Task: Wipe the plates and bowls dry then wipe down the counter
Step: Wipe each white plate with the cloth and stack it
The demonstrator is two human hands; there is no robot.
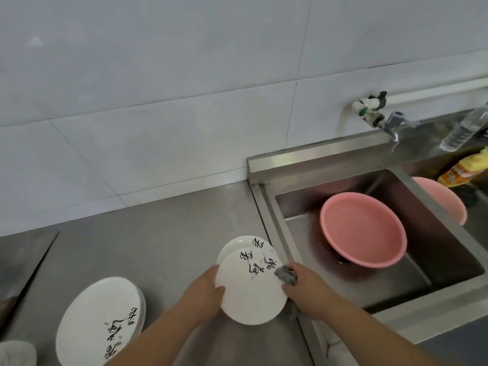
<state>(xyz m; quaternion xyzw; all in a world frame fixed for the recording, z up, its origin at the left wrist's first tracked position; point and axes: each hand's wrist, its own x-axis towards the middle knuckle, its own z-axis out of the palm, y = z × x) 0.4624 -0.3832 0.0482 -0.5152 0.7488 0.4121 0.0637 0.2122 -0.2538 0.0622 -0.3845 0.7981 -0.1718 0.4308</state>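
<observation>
My left hand point(204, 294) grips the left rim of a white plate point(250, 289) with black brush writing, held tilted above the steel counter point(158, 241). My right hand point(306, 286) holds a grey cloth point(286, 275) against the plate's right rim. Behind the held plate, another white plate point(239, 244) lies on the counter beside the sink. A stack of matching white plates point(100, 320) sits at the lower left.
A steel sink point(396, 276) on the right holds a pink basin point(363, 229); a second pink basin point(441, 196) sits further right. A tap point(390, 125), a plastic bottle point(464, 128) and a yellow pack point(464, 170) stand behind. A white dish edge point(15, 352) shows at the bottom left.
</observation>
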